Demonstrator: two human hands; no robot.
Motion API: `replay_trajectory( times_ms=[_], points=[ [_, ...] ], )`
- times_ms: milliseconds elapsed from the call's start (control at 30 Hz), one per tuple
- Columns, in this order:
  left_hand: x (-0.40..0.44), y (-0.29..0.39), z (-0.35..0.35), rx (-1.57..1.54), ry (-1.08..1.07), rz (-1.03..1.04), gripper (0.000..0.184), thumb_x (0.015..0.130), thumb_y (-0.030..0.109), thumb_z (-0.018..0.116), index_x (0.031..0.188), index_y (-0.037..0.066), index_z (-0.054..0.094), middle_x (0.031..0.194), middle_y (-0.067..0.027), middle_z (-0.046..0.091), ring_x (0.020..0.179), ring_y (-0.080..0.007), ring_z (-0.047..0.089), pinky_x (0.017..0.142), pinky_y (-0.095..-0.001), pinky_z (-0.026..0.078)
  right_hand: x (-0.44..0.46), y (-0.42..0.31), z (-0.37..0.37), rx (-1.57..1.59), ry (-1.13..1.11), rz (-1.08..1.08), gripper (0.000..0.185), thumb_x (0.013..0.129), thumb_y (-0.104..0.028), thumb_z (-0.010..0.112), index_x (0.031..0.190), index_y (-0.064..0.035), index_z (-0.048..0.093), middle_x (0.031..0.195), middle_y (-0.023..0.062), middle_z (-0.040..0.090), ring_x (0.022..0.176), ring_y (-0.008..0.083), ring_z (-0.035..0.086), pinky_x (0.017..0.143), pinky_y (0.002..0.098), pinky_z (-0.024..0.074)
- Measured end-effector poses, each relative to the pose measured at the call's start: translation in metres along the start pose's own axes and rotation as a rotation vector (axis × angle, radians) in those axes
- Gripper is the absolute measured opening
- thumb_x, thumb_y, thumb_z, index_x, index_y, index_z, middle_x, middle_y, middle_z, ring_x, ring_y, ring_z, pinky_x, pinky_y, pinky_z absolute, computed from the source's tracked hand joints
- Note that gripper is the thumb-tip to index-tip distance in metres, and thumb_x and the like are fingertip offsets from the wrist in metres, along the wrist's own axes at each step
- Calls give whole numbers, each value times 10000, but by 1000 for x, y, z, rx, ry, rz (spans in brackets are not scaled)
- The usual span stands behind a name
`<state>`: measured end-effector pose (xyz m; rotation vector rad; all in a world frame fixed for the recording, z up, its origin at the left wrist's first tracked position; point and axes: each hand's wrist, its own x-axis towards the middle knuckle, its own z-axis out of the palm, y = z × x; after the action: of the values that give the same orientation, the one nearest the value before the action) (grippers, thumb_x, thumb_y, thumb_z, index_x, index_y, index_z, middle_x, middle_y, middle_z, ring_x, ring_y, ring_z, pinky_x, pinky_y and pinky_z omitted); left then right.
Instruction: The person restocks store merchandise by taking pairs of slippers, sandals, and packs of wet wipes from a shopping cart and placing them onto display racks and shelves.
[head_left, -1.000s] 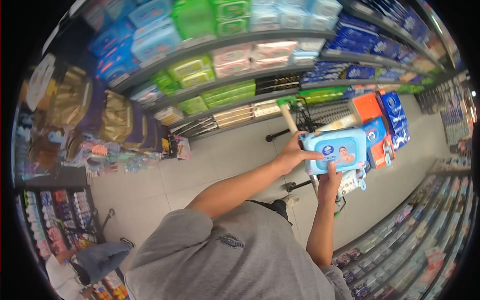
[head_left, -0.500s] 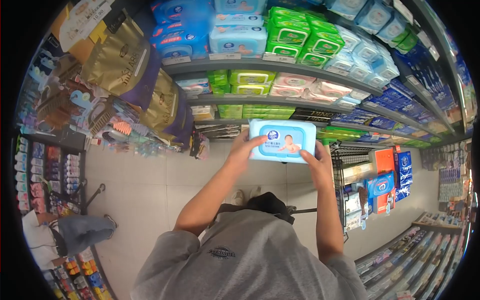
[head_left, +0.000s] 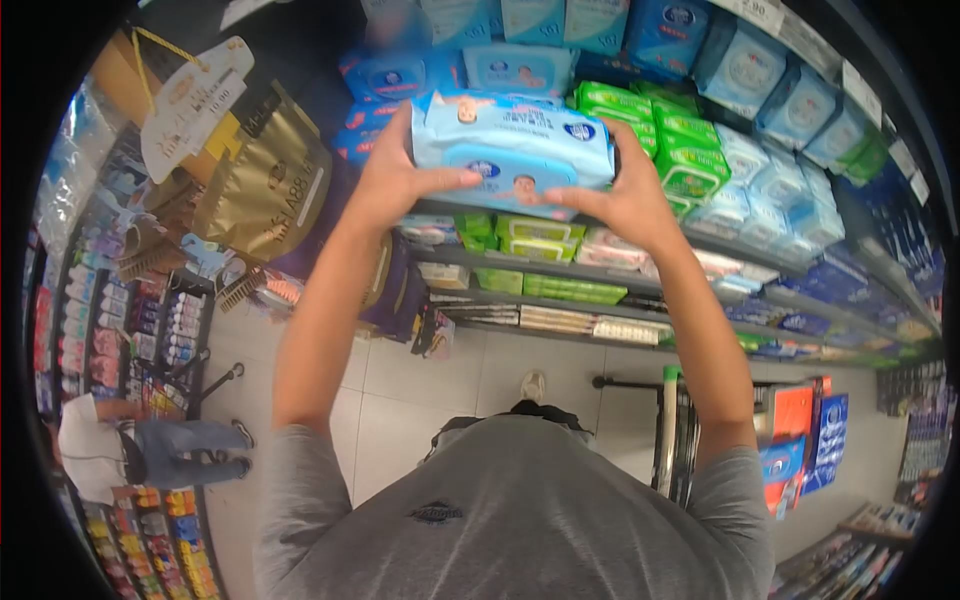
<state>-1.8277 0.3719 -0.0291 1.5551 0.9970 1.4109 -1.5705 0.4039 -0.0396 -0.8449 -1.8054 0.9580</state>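
A light blue pack of baby wipes (head_left: 530, 145) with a baby picture is held up in front of the upper shelf. My left hand (head_left: 398, 178) grips its left end, with the thumb across the front face. On the opposite end, my right hand (head_left: 632, 192) is closed round the pack, thumb also on the front. Behind it sit similar blue wipes packs (head_left: 518, 68), and green wipes packs (head_left: 690, 150) are just right of my right hand. Whether the held pack touches the shelf or its neighbours I cannot tell.
Gold bags (head_left: 270, 180) hang at the left beside a price tag (head_left: 195, 105). A shopping cart (head_left: 668, 430) with boxes and packs stands on the tiled floor at the right. Another person (head_left: 130, 450) is at the far left near stocked racks.
Both hands have lifted the wipes pack up and forward, from waist height to the upper shelf. The pack has tipped so its top side shows. The view has shifted toward the shelf.
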Motion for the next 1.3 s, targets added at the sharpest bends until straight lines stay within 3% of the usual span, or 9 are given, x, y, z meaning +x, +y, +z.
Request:
replay_trajectory(
  times_ms=[100, 267, 633, 700, 967, 1033, 1167, 1233, 1300],
  points=[
    [48, -4, -20, 102, -23, 21, 768, 630, 27, 831, 1286, 0, 432, 1202, -107, 568, 1096, -200, 559, 935, -343, 470, 63, 10, -9, -176, -7, -118, 768, 604, -167, 866, 1200, 44, 429, 1013, 206, 639, 860, 251, 679, 702, 352, 555],
    [94, -44, -39, 238, 33, 42, 795, 636, 26, 833, 1313, -6, 418, 1200, -110, 572, 1103, -196, 559, 931, -337, 481, 121, 21, -7, -586, -11, -102, 820, 568, -234, 868, 1185, 75, 424, 1020, 271, 630, 963, 364, 644, 810, 394, 524],
    [130, -101, -38, 192, 47, 10, 804, 623, 59, 846, 1305, -26, 429, 1192, -133, 584, 1079, -219, 581, 935, -345, 479, 159, 51, -10, -705, -93, 72, 814, 556, -262, 864, 1189, 71, 476, 1101, 267, 616, 1058, 376, 598, 897, 400, 486],
    [132, -106, -35, 250, 88, -10, 811, 614, 102, 860, 1295, -29, 440, 1195, -141, 587, 1078, -221, 584, 920, -339, 482, 160, 53, -11, -753, -103, 139, 863, 574, -256, 855, 1269, 56, 449, 1147, 262, 601, 1092, 375, 582, 935, 407, 458],
    [126, -107, -31, 448, 144, 21, 680, 616, 204, 866, 1164, -35, 543, 1051, -184, 659, 964, -254, 645, 843, -351, 500, 128, 49, -6, -955, 128, -123, 683, 702, -279, 782, 1246, 36, 515, 1231, 249, 539, 1181, 363, 506, 981, 418, 424],
    [117, -98, -26, 659, 232, -70, 688, 619, 218, 862, 1168, -42, 538, 1042, -196, 663, 945, -285, 656, 828, -362, 507, 100, 31, -10, -814, 316, -416, 546, 729, -221, 769, 1182, 12, 574, 1118, 175, 610, 1049, 321, 589, 906, 392, 477],
    [92, -123, -24, 716, 444, 217, 605, 696, 130, 797, 1209, -38, 524, 1139, -208, 612, 1072, -302, 595, 921, -374, 466, -12, -76, -33, -78, 453, -332, 245, 807, -16, 677, 1050, -1, 645, 1024, 109, 650, 906, 193, 626, 834, 321, 487],
    [69, -111, -18, 661, 441, 273, 515, 731, 81, 743, 1194, -23, 543, 1161, -194, 599, 1076, -303, 585, 928, -372, 456, -65, -128, -43, 99, 355, -714, 243, 843, -125, 653, 1080, -78, 635, 870, 24, 617, 738, 99, 569, 700, 262, 468],
    [43, -101, -11, 645, 423, 346, 437, 753, 63, 710, 1160, -6, 570, 1159, -165, 598, 1072, -286, 579, 917, -364, 453, -101, -171, -38, 246, 32, -1098, 246, 878, -235, 629, 1111, -155, 625, 715, -61, 585, 570, 5, 512, 565, 202, 450]
  ],
)
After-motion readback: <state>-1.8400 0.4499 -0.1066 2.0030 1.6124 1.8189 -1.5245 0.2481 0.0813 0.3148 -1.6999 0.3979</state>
